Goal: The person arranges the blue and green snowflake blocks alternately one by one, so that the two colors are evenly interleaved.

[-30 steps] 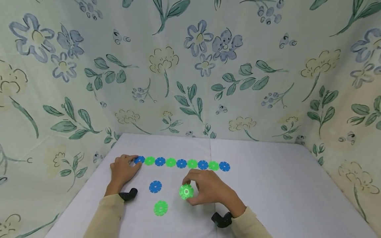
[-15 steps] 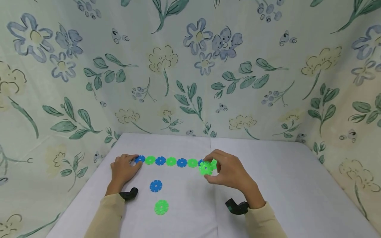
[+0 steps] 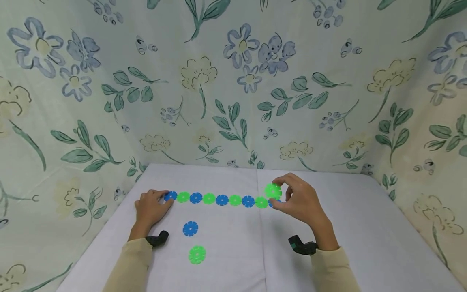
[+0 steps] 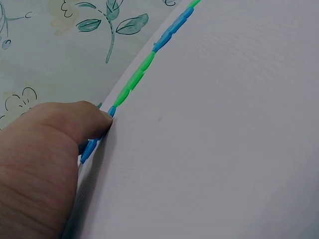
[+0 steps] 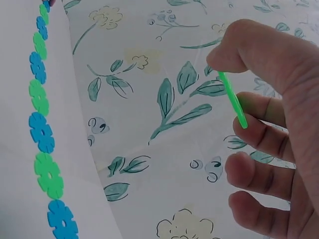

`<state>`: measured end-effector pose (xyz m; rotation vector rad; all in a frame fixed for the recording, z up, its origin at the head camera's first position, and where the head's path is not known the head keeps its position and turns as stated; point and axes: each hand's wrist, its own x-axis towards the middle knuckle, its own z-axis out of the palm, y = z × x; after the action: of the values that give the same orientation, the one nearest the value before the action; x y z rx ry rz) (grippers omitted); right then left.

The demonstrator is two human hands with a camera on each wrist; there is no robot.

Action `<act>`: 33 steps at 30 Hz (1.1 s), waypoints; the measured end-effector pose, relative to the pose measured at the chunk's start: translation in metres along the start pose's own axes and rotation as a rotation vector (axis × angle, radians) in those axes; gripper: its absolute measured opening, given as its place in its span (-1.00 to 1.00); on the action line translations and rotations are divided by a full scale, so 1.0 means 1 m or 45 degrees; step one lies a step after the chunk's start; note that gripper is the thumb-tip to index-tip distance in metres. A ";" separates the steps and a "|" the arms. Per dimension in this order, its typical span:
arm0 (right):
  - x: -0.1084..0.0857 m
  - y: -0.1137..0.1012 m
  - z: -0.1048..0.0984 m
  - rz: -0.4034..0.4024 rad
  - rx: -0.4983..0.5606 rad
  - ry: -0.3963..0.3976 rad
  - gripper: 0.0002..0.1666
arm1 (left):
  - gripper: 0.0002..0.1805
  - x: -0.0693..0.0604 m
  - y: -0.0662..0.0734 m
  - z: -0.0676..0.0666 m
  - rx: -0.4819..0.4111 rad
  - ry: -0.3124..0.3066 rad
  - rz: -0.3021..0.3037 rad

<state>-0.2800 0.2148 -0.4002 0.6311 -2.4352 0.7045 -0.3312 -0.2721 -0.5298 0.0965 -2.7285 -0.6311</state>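
Blue and green notched plastic discs, like snowflake building discs, lie in an alternating row across the table. At the row's left end, my left hand (image 3: 151, 209) pinches a blue disc (image 3: 170, 196) between thumb and index finger; the left wrist view shows the thumb (image 4: 94, 122) on its near edge. My right hand (image 3: 300, 198) holds a green disc (image 3: 273, 190) by its rim, between thumb and index fingertip, raised over the row's right end. Behind it the last blue disc (image 3: 270, 203) is partly hidden. Edge-on in the right wrist view, the green disc (image 5: 233, 102) touches nothing but the fingers.
Nearer me on the white tablecloth (image 3: 365, 227) lie a loose blue disc (image 3: 190, 228) and a loose green disc (image 3: 197, 254). A floral curtain (image 3: 233, 121) rises behind the table and along both sides.
My right hand has carried the green disc from the middle front up and rightward, past the row, to its right end. The left hand has stayed on the leftmost blue disc.
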 end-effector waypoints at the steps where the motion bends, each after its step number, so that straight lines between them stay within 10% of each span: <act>1: 0.000 0.002 -0.001 0.011 -0.003 0.007 -0.42 | -0.48 0.000 0.000 0.000 -0.001 -0.001 0.000; 16: -0.009 0.047 0.001 0.120 0.001 0.081 -0.43 | -0.46 0.000 0.000 0.001 0.012 0.011 0.002; 33: -0.028 0.089 0.033 0.472 0.146 -0.102 -0.46 | -0.48 0.000 0.001 -0.001 0.013 0.005 0.007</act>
<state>-0.3204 0.2706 -0.4716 0.2521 -2.6314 0.9874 -0.3309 -0.2713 -0.5287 0.0930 -2.7275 -0.6148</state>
